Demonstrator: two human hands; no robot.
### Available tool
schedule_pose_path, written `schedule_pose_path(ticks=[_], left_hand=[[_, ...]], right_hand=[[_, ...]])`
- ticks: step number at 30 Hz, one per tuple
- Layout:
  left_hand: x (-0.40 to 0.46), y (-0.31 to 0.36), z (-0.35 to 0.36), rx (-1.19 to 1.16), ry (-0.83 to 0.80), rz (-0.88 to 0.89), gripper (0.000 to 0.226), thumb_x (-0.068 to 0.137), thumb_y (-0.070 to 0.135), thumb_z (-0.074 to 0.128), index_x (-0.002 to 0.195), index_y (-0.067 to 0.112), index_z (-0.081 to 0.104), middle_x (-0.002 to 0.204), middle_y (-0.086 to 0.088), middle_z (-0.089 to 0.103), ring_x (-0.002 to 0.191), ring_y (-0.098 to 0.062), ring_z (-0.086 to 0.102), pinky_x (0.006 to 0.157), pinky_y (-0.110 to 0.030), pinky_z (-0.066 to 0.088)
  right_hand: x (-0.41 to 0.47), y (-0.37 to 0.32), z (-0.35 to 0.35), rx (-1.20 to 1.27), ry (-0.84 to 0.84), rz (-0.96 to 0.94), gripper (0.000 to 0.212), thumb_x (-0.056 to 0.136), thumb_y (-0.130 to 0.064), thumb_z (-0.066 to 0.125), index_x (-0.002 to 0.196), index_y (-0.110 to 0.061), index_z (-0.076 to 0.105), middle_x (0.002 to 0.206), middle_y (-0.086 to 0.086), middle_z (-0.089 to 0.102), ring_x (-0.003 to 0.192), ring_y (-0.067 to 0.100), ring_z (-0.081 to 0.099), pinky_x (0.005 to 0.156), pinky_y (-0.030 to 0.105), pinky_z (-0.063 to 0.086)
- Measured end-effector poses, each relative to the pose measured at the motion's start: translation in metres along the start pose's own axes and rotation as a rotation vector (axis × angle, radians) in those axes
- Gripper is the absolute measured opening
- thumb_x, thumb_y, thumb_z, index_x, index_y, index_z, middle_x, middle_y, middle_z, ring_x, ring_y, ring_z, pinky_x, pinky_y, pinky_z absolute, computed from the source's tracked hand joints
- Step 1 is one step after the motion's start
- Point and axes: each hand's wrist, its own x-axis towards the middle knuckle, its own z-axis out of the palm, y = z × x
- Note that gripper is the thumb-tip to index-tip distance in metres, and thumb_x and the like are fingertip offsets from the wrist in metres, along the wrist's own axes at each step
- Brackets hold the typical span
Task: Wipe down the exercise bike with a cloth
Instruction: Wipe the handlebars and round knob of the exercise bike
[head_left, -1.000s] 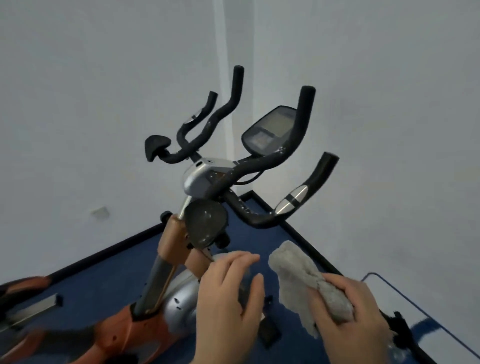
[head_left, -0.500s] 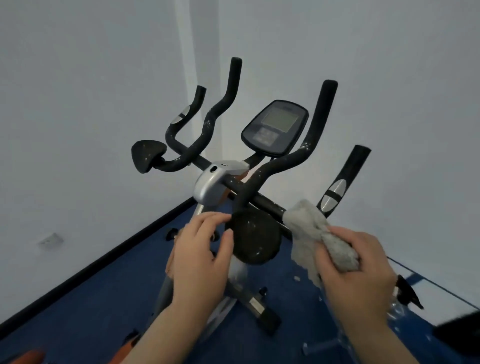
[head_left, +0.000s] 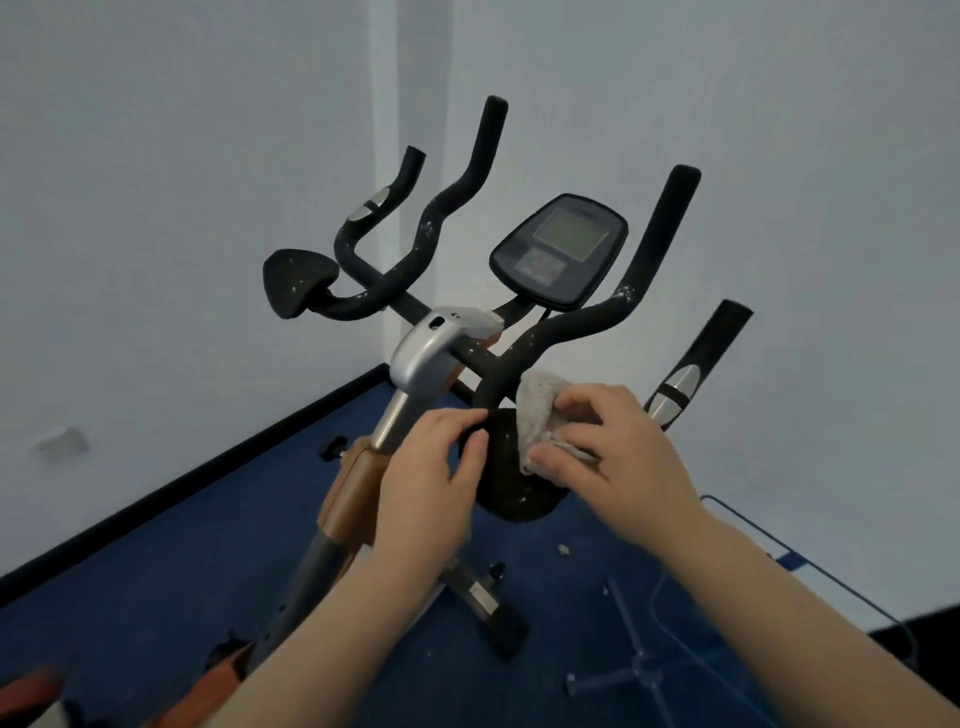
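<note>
Both hands have closed in on the near elbow pad (head_left: 511, 483) since the earlier frames, where they hovered short of it. Our left hand (head_left: 428, 483) now grips the pad's left edge, fingers curled over the top rim and thumb against its face. Our right hand (head_left: 608, 452) holds the grey cloth (head_left: 537, 415) bunched between thumb and fingers and presses it against the pad's upper right side, just below the point where the black handlebar (head_left: 587, 322) bends down to the centre bracket.

We note the exercise bike (head_left: 426, 353) standing in the corner of two pale walls (head_left: 156, 208) on a blue floor (head_left: 156, 561). Its silver bracket cover sits on a steel post rising from an orange-brown frame sleeve. A second elbow pad (head_left: 296, 280) is mounted at the far left of the handlebar. The console (head_left: 561, 249) is tilted toward us between the two inner grips. White specks are visible on the handlebar tubes and on both pads. The right outer grip (head_left: 696, 358) carries a silver sensor plate and stands just beside our right hand without touching it.
</note>
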Motion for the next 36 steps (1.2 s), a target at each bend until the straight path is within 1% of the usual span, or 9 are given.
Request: schedule_pose_path(ticks=[4,8,13,17,22,26,29,32,36], left_hand=[[-0.004,0.0,0.003,-0.013,0.025,-0.03,0.023,0.093,0.026,0.054,0.113,0.036,0.06,0.101,0.027,0.058,0.101,0.017,0.049,0.081,0.0,0.038],[-0.008,0.004,0.01,-0.023,0.081,-0.045,0.023,0.092,0.027,0.052,0.111,0.039,0.058,0.101,0.027,0.058,0.101,0.014,0.052,0.081,-0.01,0.045],[-0.011,0.008,0.019,-0.023,0.171,-0.095,0.024,0.091,0.028,0.052,0.109,0.044,0.057,0.099,0.03,0.058,0.1,0.015,0.052,0.081,-0.013,0.045],[-0.012,0.007,0.019,0.018,0.176,-0.071,0.025,0.091,0.027,0.052,0.11,0.041,0.059,0.097,0.033,0.056,0.1,0.022,0.047,0.079,0.002,0.036],[-0.008,-0.002,0.009,0.01,0.097,-0.006,0.025,0.091,0.025,0.052,0.11,0.04,0.06,0.099,0.03,0.059,0.1,0.019,0.05,0.08,0.004,0.032],[0.0,-0.008,-0.004,0.015,0.001,0.088,0.029,0.092,0.019,0.055,0.11,0.041,0.058,0.097,0.031,0.058,0.1,0.02,0.049,0.08,0.004,0.032],[0.006,-0.014,-0.011,0.025,-0.04,0.114,0.027,0.092,0.022,0.056,0.113,0.038,0.059,0.095,0.033,0.056,0.099,0.023,0.047,0.078,0.006,0.031],[0.011,-0.021,-0.013,-0.051,-0.113,0.101,0.027,0.092,0.026,0.053,0.115,0.037,0.059,0.1,0.027,0.058,0.101,0.015,0.051,0.08,-0.001,0.039],[0.016,-0.028,-0.014,-0.121,-0.17,0.107,0.028,0.092,0.03,0.05,0.118,0.033,0.059,0.103,0.024,0.06,0.102,0.01,0.053,0.083,-0.009,0.043]], right_hand=[[0.012,-0.003,0.0,-0.087,0.014,-0.069,0.026,0.071,-0.042,0.073,0.085,-0.021,0.066,0.116,-0.003,0.057,0.113,0.017,0.047,0.096,0.037,0.038],[0.014,-0.003,0.01,0.115,-0.085,0.053,0.043,0.073,-0.034,0.067,0.112,-0.036,0.049,0.115,-0.015,0.053,0.097,0.003,0.051,0.075,0.019,0.042],[0.005,0.006,0.022,0.178,0.006,0.105,0.034,0.068,-0.037,0.069,0.098,-0.037,0.053,0.101,-0.017,0.048,0.086,0.0,0.054,0.065,0.006,0.039],[0.001,0.009,0.023,0.213,0.062,0.115,0.022,0.07,-0.037,0.071,0.087,-0.037,0.057,0.093,-0.017,0.049,0.089,-0.009,0.051,0.072,0.001,0.038],[0.0,0.008,0.009,0.189,-0.115,0.111,0.039,0.072,-0.049,0.072,0.106,-0.03,0.065,0.102,-0.017,0.046,0.094,-0.005,0.051,0.079,0.01,0.042],[-0.015,0.004,-0.006,0.176,-0.31,0.118,0.058,0.079,-0.04,0.071,0.133,-0.031,0.05,0.115,-0.014,0.036,0.107,0.001,0.048,0.092,0.021,0.046],[-0.02,-0.007,-0.003,0.049,-0.221,0.137,0.047,0.082,-0.029,0.069,0.127,-0.026,0.056,0.113,-0.01,0.042,0.094,0.007,0.054,0.08,0.018,0.048],[-0.02,-0.019,0.006,-0.089,-0.126,0.176,0.036,0.083,-0.018,0.068,0.118,-0.019,0.062,0.111,-0.005,0.05,0.084,0.011,0.056,0.069,0.005,0.037],[-0.016,-0.026,0.01,-0.074,0.027,0.243,0.03,0.081,-0.01,0.068,0.11,-0.016,0.064,0.111,-0.004,0.054,0.086,0.011,0.056,0.072,0.006,0.038]])
